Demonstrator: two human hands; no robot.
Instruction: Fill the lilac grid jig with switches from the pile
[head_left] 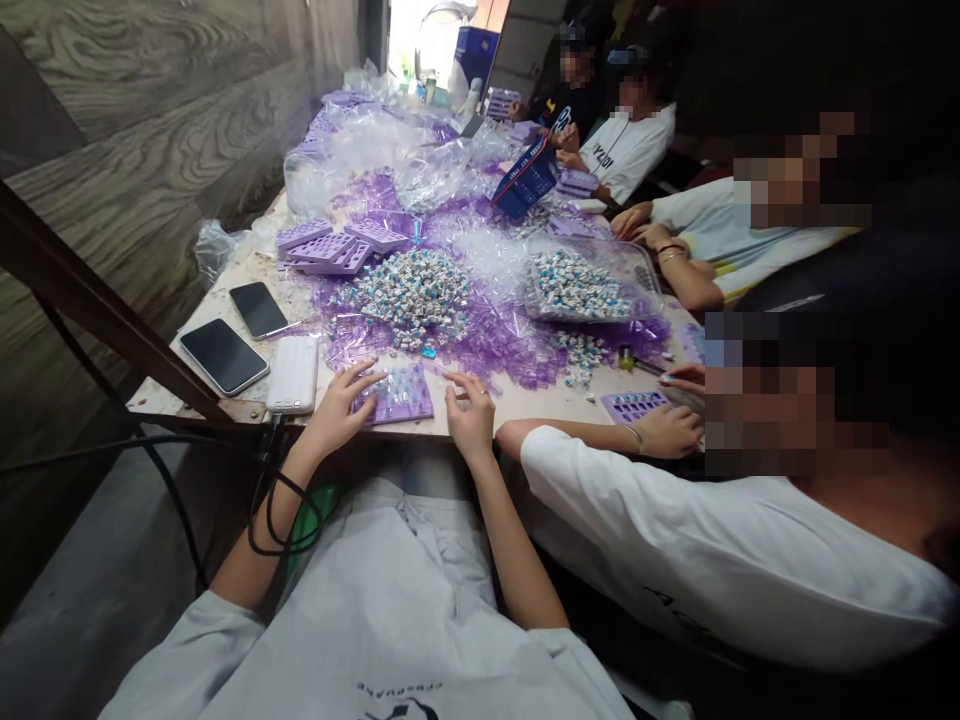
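Note:
A purple tray with clear pieces standing in it lies at the table's near edge. My left hand rests on its left side, fingers spread over the pieces. Just right of the tray is my right hand, its thumb and index finger brought together at what looks like a thin, clear purple plastic piece. Beyond the tray sits a heap of small white and blue parts, with loose clear purple pieces spread around it.
Left are two phones and a white power bank with a black cable. Purple trays are stacked behind. A bag of white parts and a blue basket stand further right. Several co-workers sit along the right side, one close by.

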